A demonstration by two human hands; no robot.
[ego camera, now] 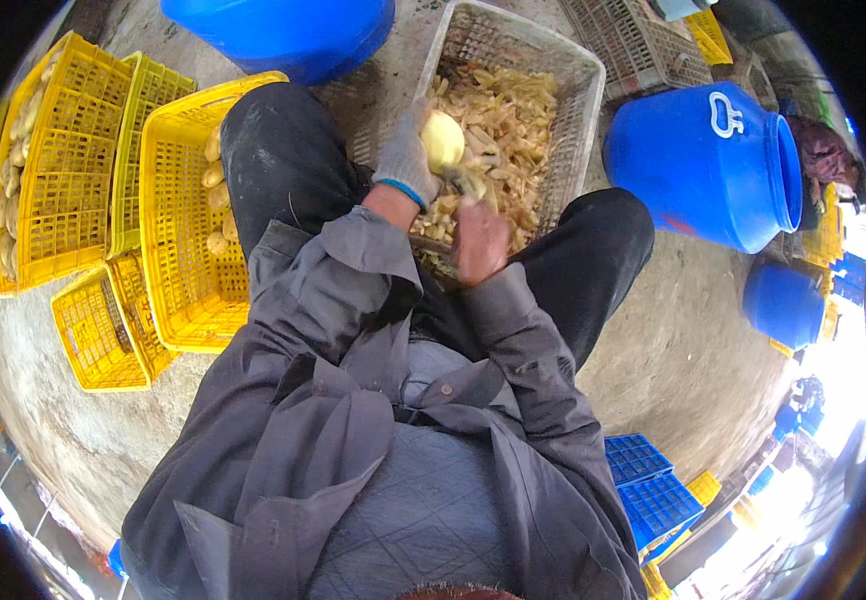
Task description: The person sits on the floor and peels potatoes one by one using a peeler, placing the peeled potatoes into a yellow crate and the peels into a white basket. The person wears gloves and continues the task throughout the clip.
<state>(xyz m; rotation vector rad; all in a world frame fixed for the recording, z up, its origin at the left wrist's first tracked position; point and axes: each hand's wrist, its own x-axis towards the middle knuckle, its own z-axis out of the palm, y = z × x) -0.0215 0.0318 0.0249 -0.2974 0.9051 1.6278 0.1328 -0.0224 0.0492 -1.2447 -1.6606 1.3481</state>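
My left hand (407, 157), in a grey knitted glove with a blue cuff edge, holds a pale peeled potato (443, 140). Bare and blurred by motion, my right hand (481, 238) is closed around a small tool (467, 182) against the potato's lower side; its exact kind cannot be told, though it may be a peeler. Both hands are over a dirty whitish plastic crate (590, 112), which holds a heap of peelings (512, 112). Left of my knee, a yellow plastic crate (185, 300) contains several unpeeled potatoes (213, 175).
Another yellow crate (77, 165) with potatoes stands at far left, near a small yellow crate (99, 330). A blue plastic barrel (692, 161) lies right of my knee; a blue tub (290, 30) is ahead. Blue crates (658, 506) are at lower right.
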